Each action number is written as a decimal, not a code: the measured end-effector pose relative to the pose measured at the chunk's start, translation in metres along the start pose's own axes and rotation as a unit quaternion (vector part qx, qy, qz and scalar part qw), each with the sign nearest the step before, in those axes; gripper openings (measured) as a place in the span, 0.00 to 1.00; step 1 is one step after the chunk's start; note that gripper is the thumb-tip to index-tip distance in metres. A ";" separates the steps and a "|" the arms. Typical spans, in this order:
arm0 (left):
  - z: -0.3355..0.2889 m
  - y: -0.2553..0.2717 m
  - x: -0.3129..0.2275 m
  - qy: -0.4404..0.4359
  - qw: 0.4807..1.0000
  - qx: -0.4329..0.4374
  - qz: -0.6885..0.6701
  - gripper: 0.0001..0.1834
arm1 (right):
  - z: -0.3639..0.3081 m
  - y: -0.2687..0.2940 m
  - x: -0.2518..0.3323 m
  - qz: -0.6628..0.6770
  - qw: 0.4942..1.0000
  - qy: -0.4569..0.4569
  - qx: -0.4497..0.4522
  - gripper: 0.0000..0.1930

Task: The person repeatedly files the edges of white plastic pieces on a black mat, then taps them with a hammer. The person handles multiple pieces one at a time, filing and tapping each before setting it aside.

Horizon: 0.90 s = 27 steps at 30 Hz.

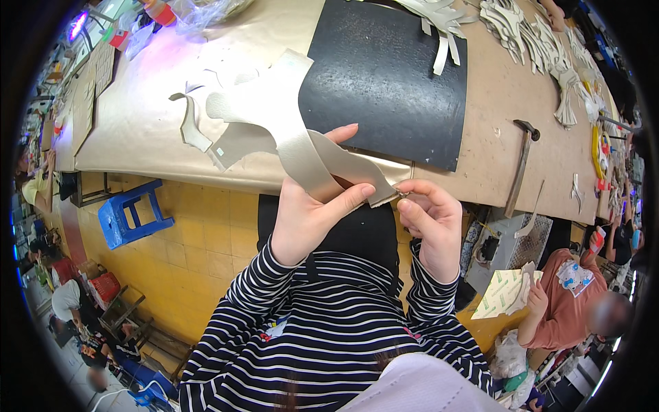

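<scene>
My left hand holds a beige, curved leather-like shoe upper piece over the table's near edge. Its thumb presses on the narrow end, and the other fingers pass behind it. My right hand is closed in a pinch right at that end. Something small and dark seems to sit between its thumb and forefinger, too small to make out. More beige cut pieces lie on the table just beyond the piece I hold.
A black mat lies on the brown-covered table. To the right are a hammer and piles of beige strips. A blue stool stands on the yellow floor at left. A seated person at right holds a printed sheet.
</scene>
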<state>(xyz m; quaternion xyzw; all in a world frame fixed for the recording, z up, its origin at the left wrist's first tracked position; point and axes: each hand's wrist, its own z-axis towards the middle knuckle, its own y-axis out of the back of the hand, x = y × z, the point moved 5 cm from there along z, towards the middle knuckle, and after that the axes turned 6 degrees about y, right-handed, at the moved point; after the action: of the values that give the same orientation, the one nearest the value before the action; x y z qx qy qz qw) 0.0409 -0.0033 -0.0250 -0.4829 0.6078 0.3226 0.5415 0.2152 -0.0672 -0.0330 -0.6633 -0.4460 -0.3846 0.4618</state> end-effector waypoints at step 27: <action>0.011 0.002 0.005 0.018 0.974 -0.085 -0.211 0.31 | 0.004 -0.014 -0.006 -0.044 0.997 0.008 0.057 0.16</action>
<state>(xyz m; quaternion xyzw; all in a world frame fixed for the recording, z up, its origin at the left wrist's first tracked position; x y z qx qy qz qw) 0.0433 0.0066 -0.0327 -0.6500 0.4723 0.2427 0.5436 0.2002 -0.0622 -0.0356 -0.6125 -0.4922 -0.3838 0.4850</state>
